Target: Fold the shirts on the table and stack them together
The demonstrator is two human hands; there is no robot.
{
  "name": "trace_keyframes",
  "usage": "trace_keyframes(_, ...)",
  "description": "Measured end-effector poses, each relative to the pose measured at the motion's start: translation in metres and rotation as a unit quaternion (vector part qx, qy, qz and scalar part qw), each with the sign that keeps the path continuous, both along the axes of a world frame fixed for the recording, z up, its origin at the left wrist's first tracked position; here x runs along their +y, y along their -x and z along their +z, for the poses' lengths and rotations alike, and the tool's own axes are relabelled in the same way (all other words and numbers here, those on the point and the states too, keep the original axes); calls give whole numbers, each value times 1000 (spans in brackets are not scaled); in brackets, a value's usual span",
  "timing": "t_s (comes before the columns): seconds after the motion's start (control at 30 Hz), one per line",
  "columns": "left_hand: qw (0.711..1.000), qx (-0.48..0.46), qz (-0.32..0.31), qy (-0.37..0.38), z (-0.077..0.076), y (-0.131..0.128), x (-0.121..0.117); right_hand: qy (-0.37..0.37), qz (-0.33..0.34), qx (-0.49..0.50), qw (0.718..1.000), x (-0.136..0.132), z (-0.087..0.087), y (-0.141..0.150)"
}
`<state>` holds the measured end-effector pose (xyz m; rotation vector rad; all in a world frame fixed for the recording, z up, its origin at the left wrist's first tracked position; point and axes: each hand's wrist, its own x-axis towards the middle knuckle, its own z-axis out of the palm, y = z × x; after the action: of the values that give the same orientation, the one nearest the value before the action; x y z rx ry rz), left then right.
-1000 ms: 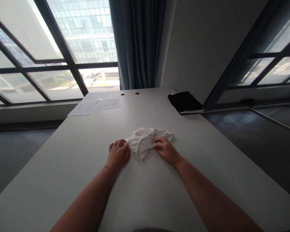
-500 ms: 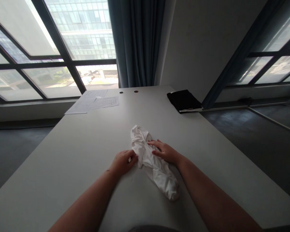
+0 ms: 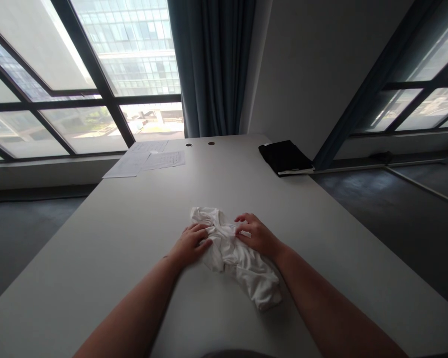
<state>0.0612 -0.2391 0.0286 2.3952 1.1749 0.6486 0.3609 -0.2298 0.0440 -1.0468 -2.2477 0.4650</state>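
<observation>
A crumpled white cloth (image 3: pixel 229 248), thin and soft like a garment, lies in a long bunched strip on the white table (image 3: pixel 224 184). It runs from upper left to lower right. My left hand (image 3: pixel 192 242) rests over its left edge, the fingers laid on the folds and the thumb apart from them. At the cloth's upper right side is my right hand (image 3: pixel 256 233), with bent, parted fingers and the thumb side touching the fabric. Both hands look open. The cloth's shape is lost in its folds.
Printed papers (image 3: pixel 142 160) lie at the table's far left corner. A black folder (image 3: pixel 286 158) with white sheets in it sits at the far right edge. Two round holes are near the far edge, before a blue curtain (image 3: pixel 212 69) and a window.
The cloth went from a compact heap between both hands to a long diagonal strip. Since then its upper end has shifted left and nearer. My left hand's fingers have spread onto it.
</observation>
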Motion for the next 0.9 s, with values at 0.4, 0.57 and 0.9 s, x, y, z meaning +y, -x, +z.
trace_keyframes(0.4, 954, -71, 288, 43, -12, 8, 12, 141, -68, -243, 957, -40, 36, 23)
trace_keyframes(0.57, 910, -148, 386, 32, -12, 39, 27, 112, -138, -232, 956, -37, 35, 19)
trace_keyframes(0.9, 902, -4, 403, -157, -1, 73, 35, 113, -235, -249, 933, -40, 33, 22)
